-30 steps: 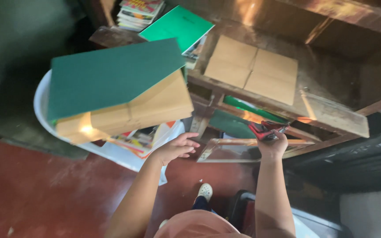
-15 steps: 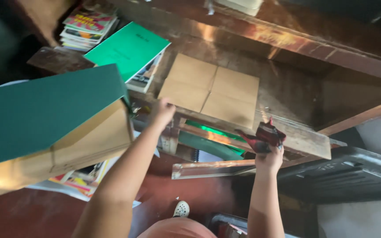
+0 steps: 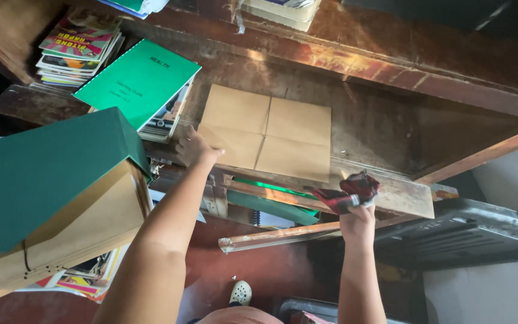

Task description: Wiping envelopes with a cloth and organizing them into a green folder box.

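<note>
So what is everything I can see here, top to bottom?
brown paper envelopes: a flat group, tan, on the wooden shelf under the left hand
wooden shelf: one, dark brown, dusty, across the middle
green booklet: one, bright green, on a pile of books, left of the envelopes
magazine stack: one, many colours, top left
green folder box: one, dark green over tan card, tilted, lower left
lower green books: a few, green, on the shelf below
shoe: one, pale, on the red floor
cloth: one, red and dark, bunched in the right hand
left hand: on the envelopes' left edge
right hand: closed round the cloth
</note>
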